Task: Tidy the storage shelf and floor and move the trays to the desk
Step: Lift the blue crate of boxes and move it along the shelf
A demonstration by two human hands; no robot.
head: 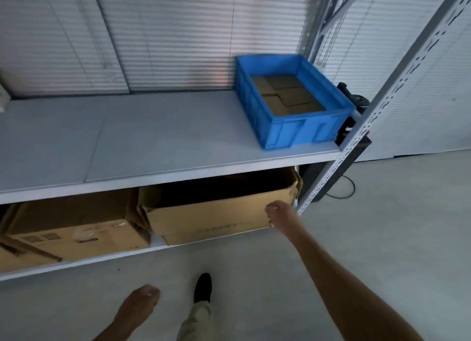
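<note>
- A grey metal storage shelf (377, 106) stands against a wall of closed slatted blinds (178, 34), with a perforated upright post at its right end.
- The upper board (153, 141) carries one thing, a blue crate (300, 129). It sits at the board's right end and is turned a little askew, with its front wall close to the front edge.
- Flat cardboard pieces (285, 93) line the bottom of the crate.
- On the lower board (158, 242), an open cardboard box (216, 220) fills the right end. Its top is dark inside and its front face juts past the board's front edge.
- A closed cardboard box (76, 226) sits just to its left, and the two touch or nearly touch at a crumpled flap.
- The person's right hand (276, 213) reaches out on a bare arm to the open box's front right corner, up near the rim.
- Its fingers are curled against the cardboard, but the blur hides whether they actually clasp the edge, so the grip cannot be told.
- The left hand (139, 302) hangs low over the grey floor (331, 264), well apart from the shelf. Its fingers are loosely bent and it holds nothing.
- A black shoe (203, 287) and a pale trouser leg (196, 320) show between the two arms, with the toe pointing toward the lower board.
- Behind the post, past the shelf's right end, stands a dark device (356, 152) too hidden to identify.
- A black cable (349, 190) loops on the floor beside that device.
</note>
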